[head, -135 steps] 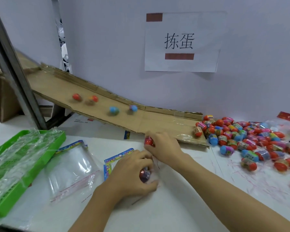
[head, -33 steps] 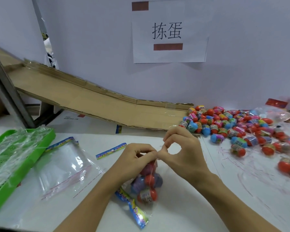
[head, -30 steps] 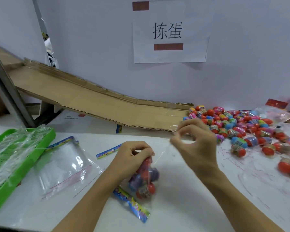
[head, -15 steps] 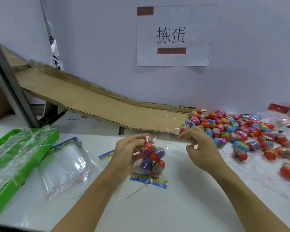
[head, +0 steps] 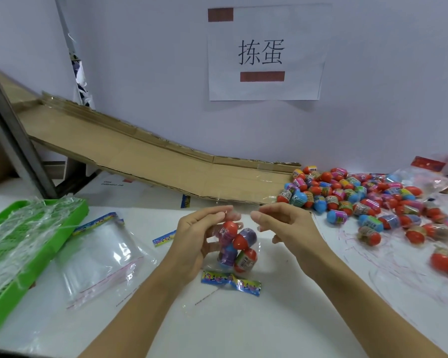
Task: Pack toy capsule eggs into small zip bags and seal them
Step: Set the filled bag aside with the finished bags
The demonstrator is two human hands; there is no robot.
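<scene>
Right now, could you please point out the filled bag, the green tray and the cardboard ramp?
filled bag (head: 237, 248): head view, on the eggs inside it.
green tray (head: 84, 208): head view, on its far right corner.
cardboard ramp (head: 145, 157): head view, on its sloping middle.

Pale wall (head: 373, 99), paper sign (head: 265, 52), white table (head: 269, 326), cardboard ramp (head: 153, 161).

One filled bag (head: 237, 250) holding four visible eggs, one green tray (head: 16, 254), one cardboard ramp (head: 166, 166), two hands.
</scene>
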